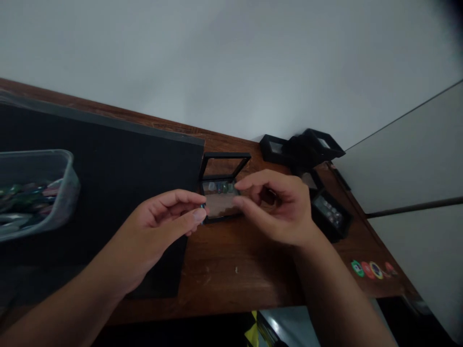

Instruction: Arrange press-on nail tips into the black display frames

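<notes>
An open black display case point(221, 202) with a clear film inside lies on the brown wooden table point(231, 274); its lid frame point(224, 165) stands up behind it. Small green and blue pieces sit near the case's far edge. My left hand point(162, 221) pinches the case's left edge between thumb and forefinger, with something small and bluish at the fingertips. My right hand point(278, 207) holds the case's right edge, thumb and forefinger closed on it.
A black mat point(108, 168) covers the table's left part. A clear plastic tub point(36, 193) of coloured pieces stands at the far left. Several more black cases point(304, 149) are stacked at the back right, and another case point(331, 214) lies near my right wrist. Round stickers point(372, 270) mark the right edge.
</notes>
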Demonstrator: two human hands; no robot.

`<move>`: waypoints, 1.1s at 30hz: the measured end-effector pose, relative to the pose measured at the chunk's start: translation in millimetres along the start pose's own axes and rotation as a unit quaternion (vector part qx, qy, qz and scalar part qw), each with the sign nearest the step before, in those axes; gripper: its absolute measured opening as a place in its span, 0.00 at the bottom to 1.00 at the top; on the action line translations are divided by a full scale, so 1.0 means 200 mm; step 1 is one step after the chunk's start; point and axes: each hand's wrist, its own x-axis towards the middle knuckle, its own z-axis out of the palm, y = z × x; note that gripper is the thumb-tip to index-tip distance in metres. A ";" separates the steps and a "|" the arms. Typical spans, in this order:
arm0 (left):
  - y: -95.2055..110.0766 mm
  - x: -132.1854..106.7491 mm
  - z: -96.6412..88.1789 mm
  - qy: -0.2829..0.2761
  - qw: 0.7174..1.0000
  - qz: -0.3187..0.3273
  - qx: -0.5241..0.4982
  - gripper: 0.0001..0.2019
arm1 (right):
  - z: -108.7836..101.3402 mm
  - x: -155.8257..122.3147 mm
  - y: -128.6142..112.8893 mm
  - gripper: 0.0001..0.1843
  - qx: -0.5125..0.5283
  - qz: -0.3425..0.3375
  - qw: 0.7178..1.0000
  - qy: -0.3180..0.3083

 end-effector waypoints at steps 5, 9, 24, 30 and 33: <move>0.02 0.00 0.00 -0.067 0.997 -0.031 -0.033 0.09 | 0.11 -0.03 -0.06 0.20 0.042 -0.075 0.993 -0.078; 0.01 -0.01 -0.01 -0.090 0.995 -0.036 -0.034 0.09 | 0.15 -0.05 -0.06 0.18 0.033 -0.058 0.994 -0.082; 0.00 -0.01 0.01 -0.025 0.999 -0.017 0.043 0.12 | -0.08 0.01 0.04 0.19 -0.113 0.091 0.987 -0.067; 0.00 -0.02 0.02 -0.022 0.996 -0.001 0.089 0.14 | -0.11 0.05 0.17 0.19 -0.188 0.203 0.949 -0.149; 0.00 -0.02 0.03 -0.003 0.991 0.039 0.131 0.18 | -0.08 0.05 0.19 0.20 -0.172 0.225 0.946 -0.158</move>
